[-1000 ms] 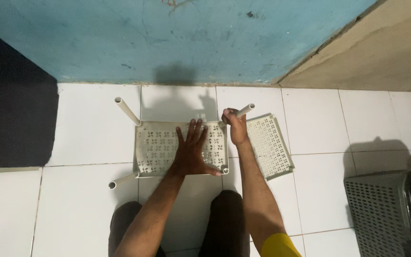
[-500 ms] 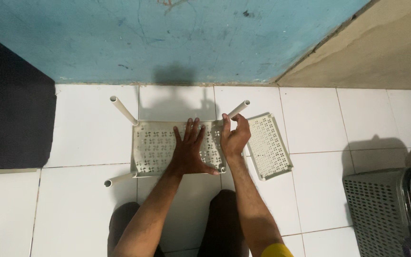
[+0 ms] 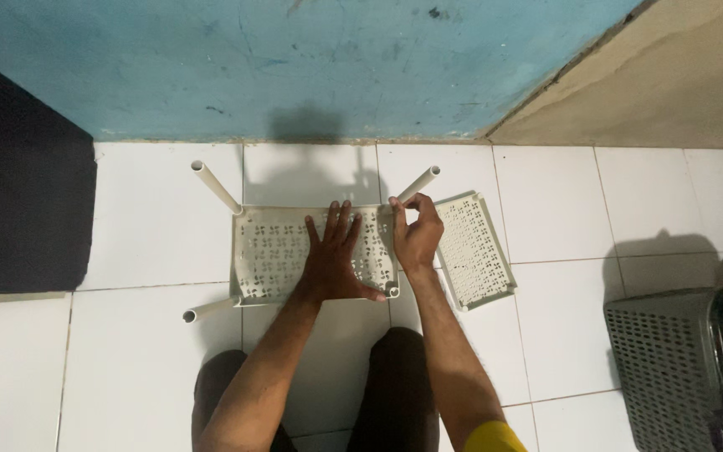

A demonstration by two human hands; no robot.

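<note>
Perforated cream shelf panel (image 3: 278, 251) is pressed flat by the left hand (image 3: 334, 259) — three tube legs fitted, the right hand (image 3: 416, 238) clamped on the corner leg (image 3: 418, 184) — a second panel (image 3: 472, 249) left unattached.

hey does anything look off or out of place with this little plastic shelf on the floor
The shelf panel under the left hand shows three legs splaying outward, with none visible at the near right corner. A second panel lies loose and askew beside the right hand. No damage shows.
</note>
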